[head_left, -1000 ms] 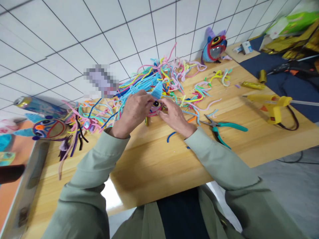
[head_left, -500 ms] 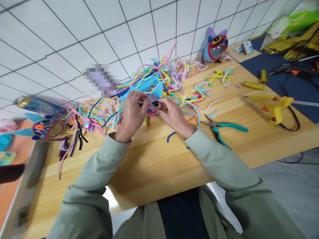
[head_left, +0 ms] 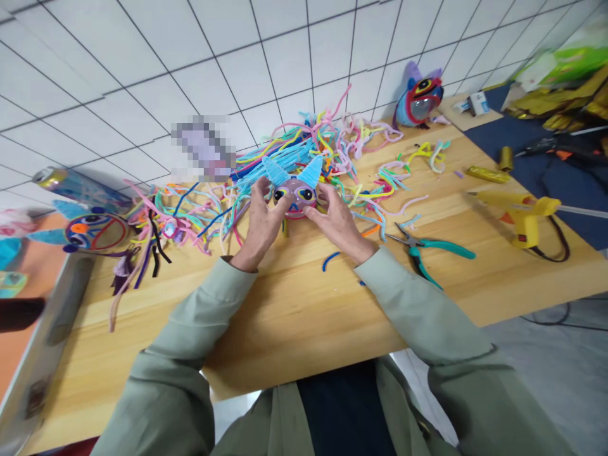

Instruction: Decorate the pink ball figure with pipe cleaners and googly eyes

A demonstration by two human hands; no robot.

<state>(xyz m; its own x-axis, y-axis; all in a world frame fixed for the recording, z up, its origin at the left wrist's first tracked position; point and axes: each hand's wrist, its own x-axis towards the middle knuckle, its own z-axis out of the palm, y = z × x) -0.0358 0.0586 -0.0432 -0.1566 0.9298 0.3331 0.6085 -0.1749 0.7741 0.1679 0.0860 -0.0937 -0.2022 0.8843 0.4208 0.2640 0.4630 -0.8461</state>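
Between my hands is a pipe-cleaner animal head point(head_left: 295, 195), purple with black-and-yellow eyes and two upright light-blue ears. My left hand point(head_left: 266, 218) grips its left side, thumb on the front below the eye. On the other side my right hand point(head_left: 335, 218) holds it, thumb at the lower edge and fingers curled behind. The back of the head is hidden. Just behind it lies a heap of coloured pipe cleaners point(head_left: 280, 158). Teal-handled pliers point(head_left: 418, 245) lie with jaws parted, to the right of my right hand.
A yellow glue gun point(head_left: 522, 212) with its cord rests at the right. Finished animal heads stand at the left point(head_left: 95, 234) and back right point(head_left: 418, 101). A can point(head_left: 80, 187) leans by the tiled wall point(head_left: 228, 69). Short pipe-cleaner scraps point(head_left: 331, 259) are scattered on the wooden table point(head_left: 294, 329).
My left hand has come down from the left ear to the side of the head. Both ears and both eyes now show. The camera view has shifted slightly.
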